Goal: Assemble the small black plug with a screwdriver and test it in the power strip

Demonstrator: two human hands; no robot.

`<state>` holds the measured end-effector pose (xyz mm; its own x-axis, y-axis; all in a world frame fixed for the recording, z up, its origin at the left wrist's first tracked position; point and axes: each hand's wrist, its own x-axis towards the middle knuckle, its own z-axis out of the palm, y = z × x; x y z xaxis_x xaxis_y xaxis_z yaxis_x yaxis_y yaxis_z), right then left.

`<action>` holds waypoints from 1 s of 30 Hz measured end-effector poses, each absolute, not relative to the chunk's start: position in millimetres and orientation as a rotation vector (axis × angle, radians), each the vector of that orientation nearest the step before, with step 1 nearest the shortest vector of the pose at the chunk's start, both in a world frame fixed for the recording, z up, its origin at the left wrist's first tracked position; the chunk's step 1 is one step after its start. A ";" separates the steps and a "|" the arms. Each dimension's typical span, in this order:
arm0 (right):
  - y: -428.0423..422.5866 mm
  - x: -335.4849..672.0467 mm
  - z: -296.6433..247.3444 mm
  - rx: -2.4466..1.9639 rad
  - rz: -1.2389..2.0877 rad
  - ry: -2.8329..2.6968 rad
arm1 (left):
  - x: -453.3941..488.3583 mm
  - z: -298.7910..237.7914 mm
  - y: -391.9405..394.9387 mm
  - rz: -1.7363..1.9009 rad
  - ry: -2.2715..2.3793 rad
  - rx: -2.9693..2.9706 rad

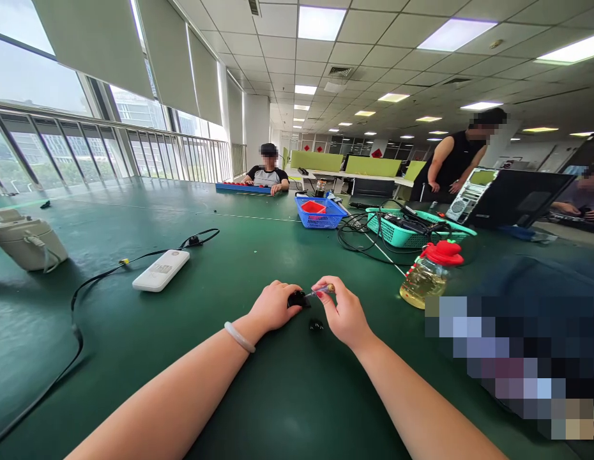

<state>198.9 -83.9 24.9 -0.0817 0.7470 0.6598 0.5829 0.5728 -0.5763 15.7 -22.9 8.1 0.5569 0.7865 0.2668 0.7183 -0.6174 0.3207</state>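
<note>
My left hand (276,303) is closed around a small black part (297,299) on the green table, its kind too small to tell. From the right, my right hand (342,310) pinches a small screwdriver (323,290) by its handle. The shaft points left, and its tip meets the black part or comes very close to it. Just below, between my hands, lies another small glossy black piece (316,326), touched by neither hand. A pale bangle circles my left wrist.
A white power bank (161,271) and black cable lie left, near a beige bag (29,239). To the right stands a red-lidded bottle (428,275). Behind are a blue basket (320,214) and a teal basket (402,233) with cables. Other people are across the table and at right.
</note>
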 end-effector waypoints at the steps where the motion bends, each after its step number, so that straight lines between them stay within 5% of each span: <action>1: -82.6 199.0 24.2 -1.123 0.237 -1.770 | 15.8 7.6 -22.5 0.582 1.270 2.619; 14: -73.3 207.6 22.6 -1.015 0.404 -1.407 | 17.9 14.8 -26.1 0.815 1.229 2.591; 23: -55.6 229.7 12.8 -0.949 0.799 -1.003 | 10.0 9.7 -22.7 0.482 1.728 2.543; 30: -51.9 225.6 6.5 -0.937 0.847 -1.061 | 12.4 4.8 -18.2 0.586 1.461 2.582</action>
<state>225.6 -51.9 6.5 0.2693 0.9058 0.3271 -0.1178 0.3681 -0.9223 12.4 -18.2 4.8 0.4601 0.8447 0.2733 0.7992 -0.5282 0.2868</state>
